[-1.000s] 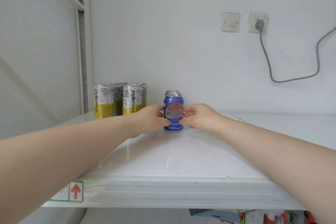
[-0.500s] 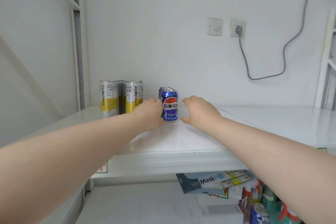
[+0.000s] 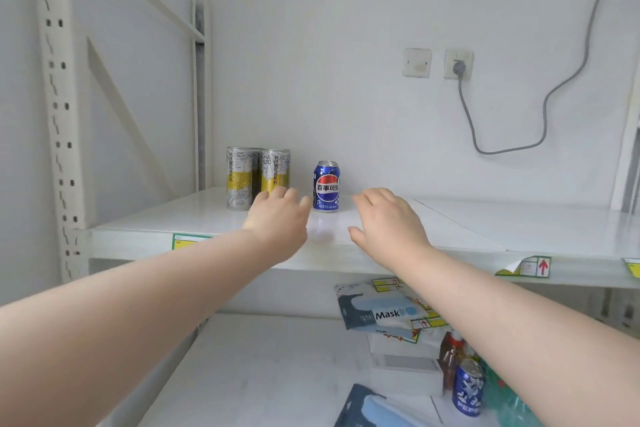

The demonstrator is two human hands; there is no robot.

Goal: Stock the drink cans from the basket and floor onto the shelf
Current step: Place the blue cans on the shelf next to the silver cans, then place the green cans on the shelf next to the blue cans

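A blue Pepsi can (image 3: 326, 186) stands upright on the white shelf (image 3: 485, 229), in front of others in its row that are hidden behind it. To its left stand tall silver and yellow cans (image 3: 258, 177). My left hand (image 3: 277, 222) hovers just left of the blue can, fingers relaxed, holding nothing. My right hand (image 3: 388, 222) hovers to the can's right, apart from it, fingers loose and holding nothing. On the shelf below, another blue Pepsi can (image 3: 468, 388) stands at the lower right.
Mask packets (image 3: 384, 312) and bottles (image 3: 450, 357) lie on the lower shelf at right. A perforated upright post (image 3: 57, 114) frames the left side. A grey cable (image 3: 512, 128) hangs from a wall socket (image 3: 459, 64). Price labels (image 3: 530, 267) stick to the shelf's front edge.
Both hands let go of the blue can and pulled back from it toward the shelf's front edge. The view drew back and dropped, showing the lower shelf.
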